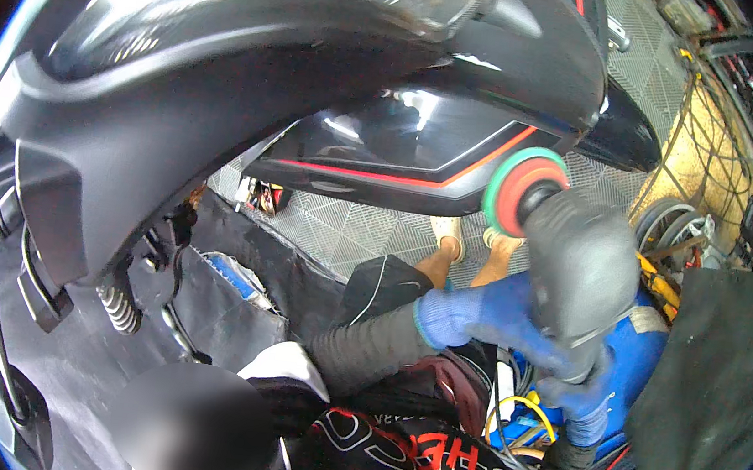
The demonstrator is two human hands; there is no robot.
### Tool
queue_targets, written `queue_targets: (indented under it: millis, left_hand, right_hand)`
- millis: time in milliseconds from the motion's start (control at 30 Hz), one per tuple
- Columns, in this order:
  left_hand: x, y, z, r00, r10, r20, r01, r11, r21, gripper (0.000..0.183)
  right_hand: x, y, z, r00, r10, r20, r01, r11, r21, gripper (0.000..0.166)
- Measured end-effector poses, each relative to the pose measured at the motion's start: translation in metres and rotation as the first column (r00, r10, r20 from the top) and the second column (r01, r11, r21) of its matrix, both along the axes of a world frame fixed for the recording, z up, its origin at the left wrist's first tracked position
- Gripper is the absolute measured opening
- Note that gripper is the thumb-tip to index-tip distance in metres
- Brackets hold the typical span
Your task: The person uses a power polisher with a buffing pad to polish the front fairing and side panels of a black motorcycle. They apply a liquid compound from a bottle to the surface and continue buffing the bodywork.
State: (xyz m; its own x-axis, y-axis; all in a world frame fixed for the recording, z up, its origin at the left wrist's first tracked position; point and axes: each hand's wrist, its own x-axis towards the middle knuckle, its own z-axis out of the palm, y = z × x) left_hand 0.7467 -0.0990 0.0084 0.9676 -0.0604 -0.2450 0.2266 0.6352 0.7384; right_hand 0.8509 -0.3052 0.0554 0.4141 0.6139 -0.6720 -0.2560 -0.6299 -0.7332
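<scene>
My left hand (498,320), in a blue knitted glove, reaches across from the left and grips the grey-black polisher (584,257) near its handle. Lower down, the right hand (576,394), gloved alike and blurred, is closed around the handle end. The polisher carries an orange foam pad (515,191) with a green rim. That pad is tilted beside the right end of a glossy black motorcycle side panel (372,145) with a red and silver stripe. I cannot tell whether pad and panel touch. Parts of the fingers are hidden behind the tool.
A large black plastic fairing (228,75) arches over the upper left. Black sheeting (223,315) lies on the left. On the right are a blue container (630,372), a yellow board (700,166) strung with cables, and a hanging dark cloth (704,393). Grey floor tiles (376,235) show below the panel.
</scene>
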Motion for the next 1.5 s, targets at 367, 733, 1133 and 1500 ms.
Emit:
queue_targets:
  millis: [367, 733, 1133, 1500]
  left_hand:
    - [-0.028, -0.007, 0.003, 0.976, 0.193, 0.095, -0.164, 0.953, -0.254, 0.076]
    - [0.042, -0.001, 0.004, 0.999, 0.032, 0.032, -0.018, 0.931, -0.365, 0.08]
    - [-0.056, -0.047, -0.045, 0.993, 0.113, 0.033, -0.106, 0.98, -0.167, 0.093]
    - [-0.051, -0.025, -0.006, 0.995, 0.092, 0.039, -0.095, 0.994, 0.058, 0.076]
  right_hand:
    - [-0.009, 0.037, 0.029, 0.976, 0.184, 0.117, -0.189, 0.981, 0.036, 0.09]
    - [0.034, 0.018, 0.019, 0.984, -0.131, -0.119, 0.133, 0.991, 0.013, 0.079]
    - [0.031, 0.033, 0.023, 0.931, 0.365, -0.017, -0.356, 0.916, 0.182, 0.094]
    - [0.033, 0.04, 0.012, 0.92, 0.39, 0.036, -0.378, 0.862, 0.338, 0.097]
